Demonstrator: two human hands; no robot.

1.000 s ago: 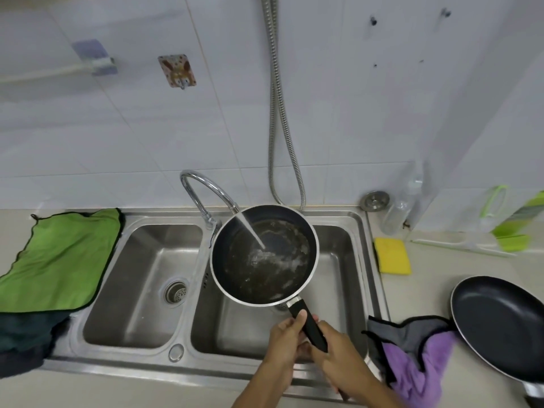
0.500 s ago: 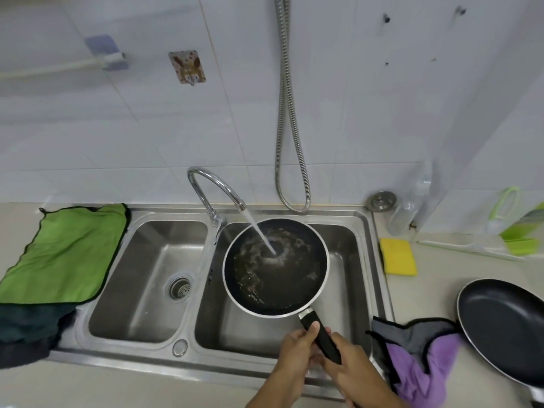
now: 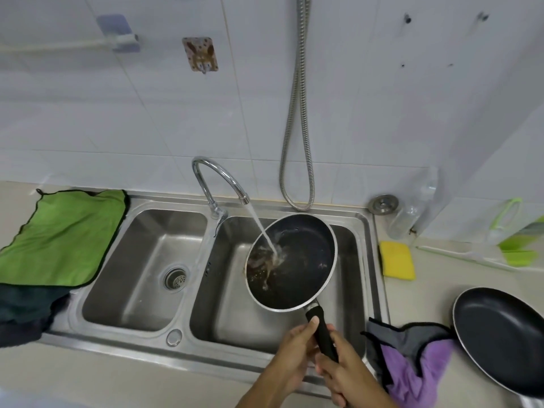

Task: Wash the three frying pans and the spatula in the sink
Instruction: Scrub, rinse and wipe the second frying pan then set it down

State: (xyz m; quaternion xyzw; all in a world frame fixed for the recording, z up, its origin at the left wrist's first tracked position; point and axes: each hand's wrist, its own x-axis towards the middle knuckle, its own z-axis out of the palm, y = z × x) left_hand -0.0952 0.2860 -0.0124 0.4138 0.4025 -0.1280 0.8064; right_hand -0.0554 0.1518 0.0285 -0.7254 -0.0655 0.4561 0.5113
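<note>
A sponge [image 3: 397, 260], purple cloth [image 3: 412, 369] and second pan [image 3: 500, 340] lie on the counter [image 3: 426, 304] right of the sink [image 3: 206, 351]; a green cloth [image 3: 64, 234] lies left. Your frying pan [image 3: 300, 278] tilts under the faucet [image 3: 217, 175] stream over the right basin, with your left hand [image 3: 294, 357] and right hand [image 3: 344, 375] each closing their grip round its handle [image 3: 322, 331].

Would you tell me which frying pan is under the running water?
The frying pan held over the right basin; the other pan rests on the counter.

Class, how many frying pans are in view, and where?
2. The held pan is over the right basin under the tap; the second pan lies on the counter, far right. Others may be hidden.
</note>
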